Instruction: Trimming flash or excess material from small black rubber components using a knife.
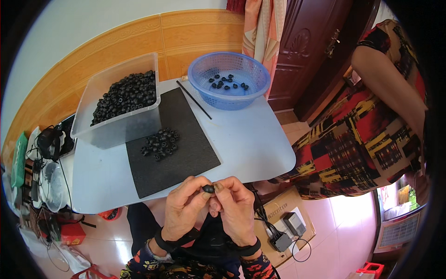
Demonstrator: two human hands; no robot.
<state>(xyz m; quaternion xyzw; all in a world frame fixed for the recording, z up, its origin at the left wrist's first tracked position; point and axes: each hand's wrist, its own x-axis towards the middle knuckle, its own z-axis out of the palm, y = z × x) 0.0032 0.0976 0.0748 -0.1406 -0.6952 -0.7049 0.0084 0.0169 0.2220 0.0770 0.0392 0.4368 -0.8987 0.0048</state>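
Observation:
A small black rounded part (pixel 208 189) is pinched between the fingertips of my left hand (pixel 185 204) and my right hand (pixel 236 207), just off the front edge of the table. Both hands are closed on it, and their fingers cover some of its surface. Beyond them, a loose pile of similar black parts with holes (pixel 160 143) lies on a dark rectangular mat (pixel 186 160). Many more fill part of a translucent plastic bin (pixel 130 122) at the left. Several lie in a blue perforated basket (pixel 232 101) at the back right.
A thin black stick (pixel 194 100) lies on the pale table (pixel 260 139) between mat and basket. At the right stands another person in a patterned garment (pixel 344 144). Below that, a cardboard box (pixel 278 209) bears black adapters and cables. Cluttered containers (pixel 53 186) line the left side.

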